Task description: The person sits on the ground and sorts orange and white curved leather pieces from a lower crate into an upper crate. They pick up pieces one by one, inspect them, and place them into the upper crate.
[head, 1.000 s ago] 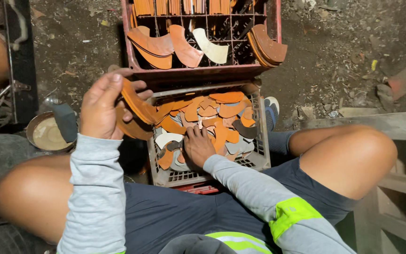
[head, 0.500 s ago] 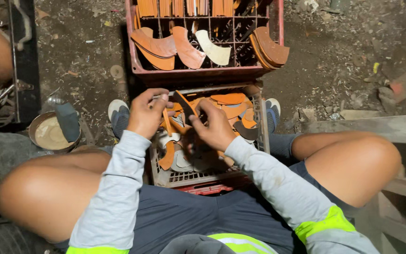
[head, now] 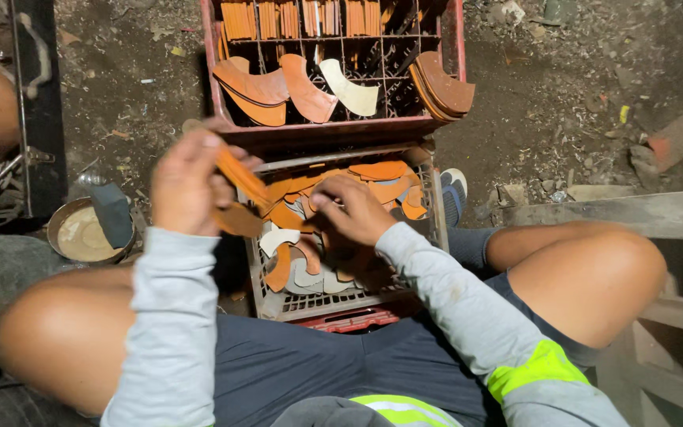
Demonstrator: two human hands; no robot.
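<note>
Several brown leather pieces sit clamped between left hand fingers.

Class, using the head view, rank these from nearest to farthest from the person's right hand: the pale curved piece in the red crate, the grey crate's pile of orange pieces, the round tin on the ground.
1. Pile of orange pieces, directly under the right hand.
2. Pale curved piece, ahead in the red crate.
3. Round tin, far across on the left.
</note>
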